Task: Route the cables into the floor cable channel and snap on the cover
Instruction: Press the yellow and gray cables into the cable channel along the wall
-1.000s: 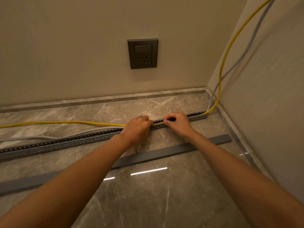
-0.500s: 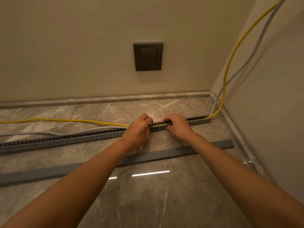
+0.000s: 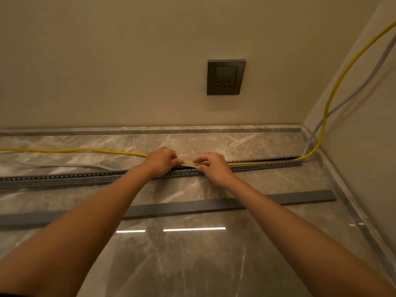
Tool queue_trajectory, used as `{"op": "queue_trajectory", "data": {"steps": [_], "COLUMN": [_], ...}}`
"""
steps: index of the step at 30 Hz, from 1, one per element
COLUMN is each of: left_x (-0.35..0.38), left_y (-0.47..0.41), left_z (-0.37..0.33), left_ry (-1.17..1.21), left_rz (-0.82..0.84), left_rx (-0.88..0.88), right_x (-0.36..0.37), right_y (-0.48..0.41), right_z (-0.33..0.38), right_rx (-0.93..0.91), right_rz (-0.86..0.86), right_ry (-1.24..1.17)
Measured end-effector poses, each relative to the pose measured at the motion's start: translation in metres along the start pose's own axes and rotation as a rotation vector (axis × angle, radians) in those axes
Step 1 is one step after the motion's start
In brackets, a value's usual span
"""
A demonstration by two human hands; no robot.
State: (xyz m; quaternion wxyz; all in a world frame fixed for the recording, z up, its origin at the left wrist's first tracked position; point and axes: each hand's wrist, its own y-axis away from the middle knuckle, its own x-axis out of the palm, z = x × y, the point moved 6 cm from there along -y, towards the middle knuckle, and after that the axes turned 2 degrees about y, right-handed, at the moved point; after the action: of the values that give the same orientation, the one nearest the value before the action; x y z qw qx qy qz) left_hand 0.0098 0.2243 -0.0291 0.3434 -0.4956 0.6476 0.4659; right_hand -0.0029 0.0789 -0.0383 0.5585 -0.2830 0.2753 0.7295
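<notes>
A long grey slotted cable channel (image 3: 64, 177) lies on the marble floor, running from the left edge to the right corner. A yellow cable (image 3: 85, 149) comes in from the left, passes between my hands, and lies in the channel's right part before climbing the right wall. A grey cable (image 3: 64, 166) runs beside it behind the channel. My left hand (image 3: 160, 160) and my right hand (image 3: 213, 168) sit close together over the channel's middle, fingers pinched on the yellow cable, with the grey cable just under it. The flat grey cover strip (image 3: 192, 207) lies nearer me, parallel to the channel.
A dark wall socket (image 3: 225, 77) sits above the channel on the back wall. The right wall meets the floor at a corner (image 3: 308, 136) where both cables rise. A marble skirting runs along both walls.
The view has shifted left, so the socket sits further right. Both hands have slid slightly left along the channel, and the yellow cable now shows lifted between them.
</notes>
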Motion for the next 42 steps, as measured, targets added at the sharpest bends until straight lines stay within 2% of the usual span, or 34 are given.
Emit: {"op": "queue_trajectory", "data": {"steps": [2,6,12,21,26,32,42], "left_x": [-0.002,0.000,-0.004,-0.014,-0.016,-0.014,-0.009], "left_y": [0.000,0.002,0.006,0.010,0.016,0.018,0.017], "left_z": [0.011,0.018,0.025,0.018,0.013,0.016,0.020], "left_ry": [0.015,0.042,0.267,0.068,-0.030,-0.040,0.024], "left_rz": [0.038,0.069,0.048,-0.087,-0.113,-0.076,-0.201], "left_rx": [0.008,0.045,0.101,0.261,0.288,0.232,0.051], "right_x": [0.012,0.024,0.024,0.022,0.021,0.023,0.020], "right_y": [-0.001,-0.004,-0.006,-0.005,-0.005,-0.007,-0.003], "right_z": [0.011,0.014,0.011,0.010,0.010,0.008,0.008], "right_rx": [0.028,0.097,0.178,0.223,0.203,0.211,0.161], "right_rz": [0.015,0.012,0.001,-0.081,-0.082,-0.078,-0.098], "right_ry": [-0.101,-0.127,-0.181,-0.182,-0.192,-0.218,-0.196]}}
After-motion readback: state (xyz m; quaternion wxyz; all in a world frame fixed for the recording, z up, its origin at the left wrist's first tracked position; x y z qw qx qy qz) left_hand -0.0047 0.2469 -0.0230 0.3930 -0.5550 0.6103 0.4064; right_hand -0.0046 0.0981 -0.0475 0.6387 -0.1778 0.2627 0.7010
